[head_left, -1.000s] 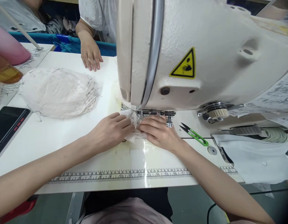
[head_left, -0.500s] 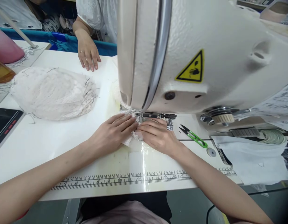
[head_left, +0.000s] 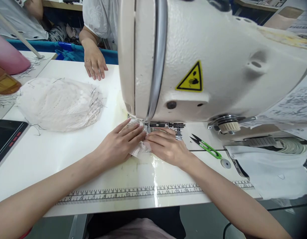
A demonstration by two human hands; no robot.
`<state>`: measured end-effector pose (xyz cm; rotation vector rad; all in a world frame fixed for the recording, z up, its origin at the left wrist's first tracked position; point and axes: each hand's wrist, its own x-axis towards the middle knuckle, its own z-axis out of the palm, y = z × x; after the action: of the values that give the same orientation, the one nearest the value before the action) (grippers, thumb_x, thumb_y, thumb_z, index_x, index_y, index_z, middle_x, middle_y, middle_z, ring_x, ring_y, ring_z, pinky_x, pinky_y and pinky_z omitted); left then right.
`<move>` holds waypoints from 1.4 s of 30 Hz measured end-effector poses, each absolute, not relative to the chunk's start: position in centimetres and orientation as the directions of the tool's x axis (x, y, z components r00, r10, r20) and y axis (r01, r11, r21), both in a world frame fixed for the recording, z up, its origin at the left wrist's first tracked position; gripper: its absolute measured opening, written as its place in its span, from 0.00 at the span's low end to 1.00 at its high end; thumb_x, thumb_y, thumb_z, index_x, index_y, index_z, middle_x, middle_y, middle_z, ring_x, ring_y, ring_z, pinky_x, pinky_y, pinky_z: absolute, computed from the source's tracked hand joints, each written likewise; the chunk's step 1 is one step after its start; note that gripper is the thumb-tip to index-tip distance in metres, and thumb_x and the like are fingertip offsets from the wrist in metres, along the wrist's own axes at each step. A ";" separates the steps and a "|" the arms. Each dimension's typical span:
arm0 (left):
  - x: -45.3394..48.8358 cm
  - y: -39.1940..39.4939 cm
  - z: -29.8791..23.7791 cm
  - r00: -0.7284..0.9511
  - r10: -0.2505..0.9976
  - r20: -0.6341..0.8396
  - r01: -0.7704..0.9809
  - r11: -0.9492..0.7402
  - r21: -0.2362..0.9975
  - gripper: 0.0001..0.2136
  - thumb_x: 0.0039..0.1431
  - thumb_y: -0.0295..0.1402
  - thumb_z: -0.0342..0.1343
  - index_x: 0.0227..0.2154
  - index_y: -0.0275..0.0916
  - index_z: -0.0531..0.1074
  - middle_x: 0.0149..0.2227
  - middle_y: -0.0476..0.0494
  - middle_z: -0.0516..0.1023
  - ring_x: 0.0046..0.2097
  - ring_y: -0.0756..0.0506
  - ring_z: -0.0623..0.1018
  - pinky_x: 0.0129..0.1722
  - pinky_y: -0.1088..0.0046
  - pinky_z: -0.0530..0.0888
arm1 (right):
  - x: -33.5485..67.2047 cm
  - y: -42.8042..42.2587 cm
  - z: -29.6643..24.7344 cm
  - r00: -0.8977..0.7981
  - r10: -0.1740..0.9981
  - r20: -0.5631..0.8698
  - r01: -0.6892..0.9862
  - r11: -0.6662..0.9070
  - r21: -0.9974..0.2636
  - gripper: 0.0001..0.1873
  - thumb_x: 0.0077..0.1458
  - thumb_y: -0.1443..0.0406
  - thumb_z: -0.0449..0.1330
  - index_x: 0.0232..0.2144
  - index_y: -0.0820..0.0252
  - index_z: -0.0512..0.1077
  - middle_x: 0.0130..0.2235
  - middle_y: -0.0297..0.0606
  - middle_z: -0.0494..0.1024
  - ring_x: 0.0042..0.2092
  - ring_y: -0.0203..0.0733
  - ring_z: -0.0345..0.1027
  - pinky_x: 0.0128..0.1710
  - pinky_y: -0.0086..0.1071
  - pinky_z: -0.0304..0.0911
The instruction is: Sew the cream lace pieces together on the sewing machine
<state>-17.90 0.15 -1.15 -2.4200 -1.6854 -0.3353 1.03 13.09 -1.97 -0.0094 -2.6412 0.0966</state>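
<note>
lace (head_left: 140,150) partly hidden, black device (head_left: 8,134) cropped

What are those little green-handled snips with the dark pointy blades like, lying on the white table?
The green-handled snips have two thin, dark blades that look like metal, their sharp tips slightly apart. The handle is bright green; I can't tell what it's made of. They lie on the smooth white table, slanting across a dark seam, tips pointing toward the cream sewing machine. They're beyond the person's bare right hand, near a small round grey disc. No hand touches them.
</note>
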 end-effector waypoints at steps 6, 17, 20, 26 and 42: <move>-17.4 0.1 -1.0 0.338 0.902 0.268 0.940 -0.338 -0.046 0.22 0.62 0.27 0.47 0.58 0.30 0.66 0.59 0.33 0.69 0.61 0.37 0.69 0.65 0.51 0.60 | 1.3 13.5 -1.7 -0.887 0.030 0.461 -0.028 0.993 -0.117 0.10 0.60 0.71 0.56 0.37 0.54 0.76 0.41 0.35 0.80 0.46 0.39 0.71 0.46 0.37 0.69; -16.5 0.4 -1.4 0.288 0.918 0.273 0.957 -0.284 -0.055 0.21 0.62 0.25 0.46 0.58 0.30 0.66 0.58 0.32 0.70 0.60 0.36 0.70 0.63 0.48 0.62 | 1.3 13.5 -0.9 -0.856 0.034 0.517 0.041 0.999 0.002 0.08 0.60 0.72 0.55 0.34 0.61 0.74 0.39 0.33 0.81 0.45 0.36 0.72 0.32 0.31 0.62; -16.4 0.5 -1.4 0.270 0.925 0.266 0.963 -0.263 -0.062 0.20 0.63 0.25 0.46 0.57 0.31 0.67 0.57 0.33 0.71 0.61 0.37 0.69 0.63 0.49 0.62 | 1.4 13.3 -0.6 -0.860 0.051 0.508 0.083 0.996 0.042 0.09 0.61 0.71 0.54 0.36 0.61 0.75 0.39 0.33 0.81 0.43 0.36 0.72 0.31 0.33 0.61; -16.3 0.6 -1.3 0.267 0.922 0.281 0.963 -0.262 -0.056 0.21 0.62 0.24 0.47 0.58 0.30 0.66 0.58 0.32 0.70 0.60 0.37 0.69 0.64 0.50 0.62 | 1.4 13.6 -0.6 -0.878 0.066 0.474 0.099 0.994 0.045 0.09 0.61 0.69 0.54 0.38 0.60 0.75 0.41 0.35 0.80 0.42 0.37 0.72 0.34 0.32 0.63; -19.4 0.5 -1.0 0.455 0.833 0.316 0.887 -0.455 -0.079 0.18 0.65 0.24 0.43 0.53 0.30 0.70 0.56 0.39 0.73 0.59 0.41 0.71 0.65 0.57 0.61 | -0.1 12.8 -1.7 -0.819 -0.132 0.558 -0.029 0.982 0.189 0.06 0.57 0.73 0.58 0.33 0.62 0.74 0.39 0.34 0.81 0.44 0.37 0.71 0.48 0.34 0.67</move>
<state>-19.42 0.48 -1.01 -2.4731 -1.4893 -0.3410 -0.11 12.76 -1.75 0.1122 -2.5244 -0.2292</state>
